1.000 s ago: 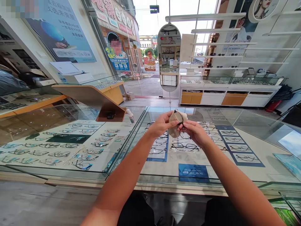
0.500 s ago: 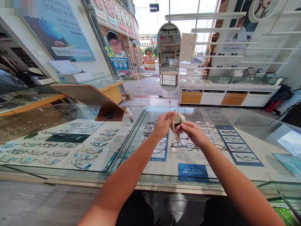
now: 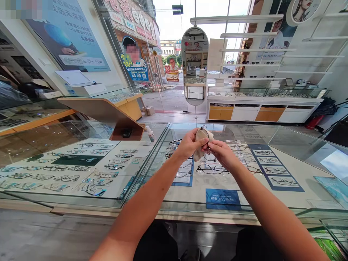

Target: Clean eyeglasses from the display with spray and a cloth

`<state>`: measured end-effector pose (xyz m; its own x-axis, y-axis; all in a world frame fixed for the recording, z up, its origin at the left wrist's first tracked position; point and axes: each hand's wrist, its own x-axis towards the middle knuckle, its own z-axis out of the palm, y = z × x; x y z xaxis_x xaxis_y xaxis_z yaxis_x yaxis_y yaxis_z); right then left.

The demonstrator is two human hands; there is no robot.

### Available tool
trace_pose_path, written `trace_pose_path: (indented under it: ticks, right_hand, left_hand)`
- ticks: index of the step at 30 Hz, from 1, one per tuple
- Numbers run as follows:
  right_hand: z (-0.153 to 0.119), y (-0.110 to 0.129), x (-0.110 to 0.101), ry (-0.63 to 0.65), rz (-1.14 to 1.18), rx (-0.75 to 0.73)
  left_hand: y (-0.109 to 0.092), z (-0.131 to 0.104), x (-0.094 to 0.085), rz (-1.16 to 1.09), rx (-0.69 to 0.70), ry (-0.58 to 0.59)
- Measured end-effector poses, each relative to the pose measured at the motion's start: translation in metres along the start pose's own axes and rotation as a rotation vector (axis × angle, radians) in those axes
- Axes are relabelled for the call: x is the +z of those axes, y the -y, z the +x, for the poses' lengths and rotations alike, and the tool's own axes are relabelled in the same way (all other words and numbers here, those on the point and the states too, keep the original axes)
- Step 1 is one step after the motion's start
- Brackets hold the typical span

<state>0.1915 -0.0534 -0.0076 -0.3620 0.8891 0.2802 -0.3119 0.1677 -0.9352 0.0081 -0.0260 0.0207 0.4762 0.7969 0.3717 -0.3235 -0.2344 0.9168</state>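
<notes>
Above the glass counter, my left hand (image 3: pixel 189 145) is closed on a beige cloth (image 3: pixel 201 135), its thumb pressing a fold of it against a pair of eyeglasses (image 3: pixel 209 157). A corner of the cloth hangs below the fingers. My right hand (image 3: pixel 222 150) pinches the thin dark frame of the same eyeglasses close to the left fingertips. One round lens shows under the hands; the cloth and fingers hide much of the rest. Directly below, under the glass, lies a pair of black-framed glasses (image 3: pixel 212 169).
The glass display counter (image 3: pixel 190 214) holds several rows of glasses and a blue card (image 3: pixel 223 199). A brown slanted stand (image 3: pixel 127 125) and a white spray bottle (image 3: pixel 150 133) are on top to the left. Beyond stands an oval mirror (image 3: pixel 195 65).
My left thumb has moved down and right over the cloth, nearer my right fingers. The cloth has folded closer around the eyeglasses. Both hands keep their hold.
</notes>
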Motion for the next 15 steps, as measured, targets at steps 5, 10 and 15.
trace_pose_path:
  ticks: [5, 10, 15]
  right_hand:
    - [-0.001, -0.006, 0.001, 0.020, -0.093, -0.012]
    - [0.000, -0.008, 0.002, 0.027, -0.086, -0.010]
    - [0.001, -0.004, -0.001, -0.044, -0.034, -0.031]
  left_hand:
    - [0.007, -0.002, 0.013, 0.029, 0.041, -0.127]
    - [0.009, -0.001, 0.013, 0.025, 0.061, -0.236]
    - [0.016, 0.006, 0.005, -0.084, -0.024, -0.223]
